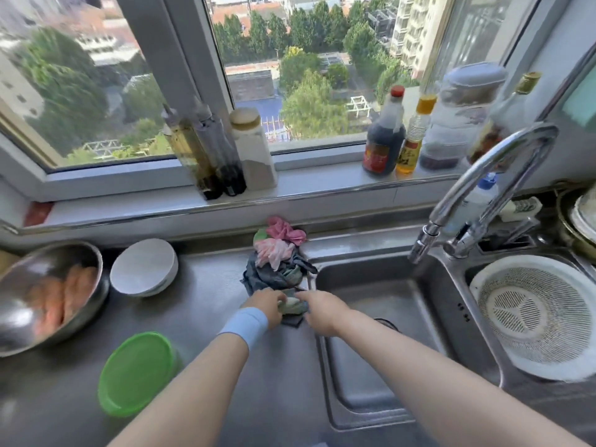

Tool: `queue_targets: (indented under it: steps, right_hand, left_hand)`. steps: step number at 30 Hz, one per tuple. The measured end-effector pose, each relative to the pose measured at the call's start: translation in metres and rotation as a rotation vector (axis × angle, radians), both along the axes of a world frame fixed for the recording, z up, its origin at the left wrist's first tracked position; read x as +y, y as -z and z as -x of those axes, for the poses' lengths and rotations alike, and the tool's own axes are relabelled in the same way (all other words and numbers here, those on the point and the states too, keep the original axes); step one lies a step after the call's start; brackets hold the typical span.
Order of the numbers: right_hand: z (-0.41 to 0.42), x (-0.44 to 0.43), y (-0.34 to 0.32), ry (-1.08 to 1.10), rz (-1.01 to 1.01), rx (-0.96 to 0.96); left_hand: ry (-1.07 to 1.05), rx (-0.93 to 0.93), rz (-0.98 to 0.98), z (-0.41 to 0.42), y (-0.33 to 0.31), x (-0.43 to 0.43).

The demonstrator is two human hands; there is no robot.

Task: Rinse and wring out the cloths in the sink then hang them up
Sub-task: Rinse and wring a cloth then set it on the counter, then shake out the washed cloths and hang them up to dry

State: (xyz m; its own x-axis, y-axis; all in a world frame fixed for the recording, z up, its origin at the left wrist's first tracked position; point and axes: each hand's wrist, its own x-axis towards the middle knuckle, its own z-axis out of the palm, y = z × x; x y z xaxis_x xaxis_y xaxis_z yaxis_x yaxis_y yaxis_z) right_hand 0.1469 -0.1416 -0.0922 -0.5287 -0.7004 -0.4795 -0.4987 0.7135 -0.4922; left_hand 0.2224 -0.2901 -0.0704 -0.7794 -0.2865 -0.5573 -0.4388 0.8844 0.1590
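My left grip (269,306), with a light-blue band at the wrist, curls its fingers round a crumpled pale-green and grey cloth (295,307). The cloth lies on the stainless-steel counter (209,311) at the left rim of the steel sink basin (387,304). My right grip (322,312) touches the same cloth from the basin side; whether it pinches or merely rests there, I cannot tell. Just behind, a heap of pink and blue-grey cloths (277,259) sits on the counter. A chrome gooseneck tap (503,162) arches over the basin.
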Motion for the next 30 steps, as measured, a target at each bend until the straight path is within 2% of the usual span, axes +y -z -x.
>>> queue_targets:
  steps: [7,11,15,18,25,30]
  right_hand:
    - [-0.029,-0.028,0.029,0.199,-0.006,0.010]
    - [-0.032,-0.022,0.026,0.272,0.094,0.011]
    - [-0.019,-0.005,0.008,0.419,0.217,-0.032]
    - [-0.007,0.005,-0.015,0.437,0.275,-0.013]
    - [0.013,0.039,-0.070,0.464,0.275,-0.018]
    - [0.030,0.065,-0.105,0.381,0.212,0.008]
  left_hand:
    - [0.140,0.003,0.015,-0.007,0.019,-0.033]
    - [0.141,0.052,-0.060,-0.007,0.022,-0.046]
    - [0.082,0.199,-0.210,0.001,0.012,-0.042]
    - [0.007,0.287,-0.340,0.011,-0.003,-0.026]
    - [-0.173,0.468,-0.764,0.041,-0.053,0.018]
    - [-0.160,0.558,-0.764,0.066,-0.094,0.044]
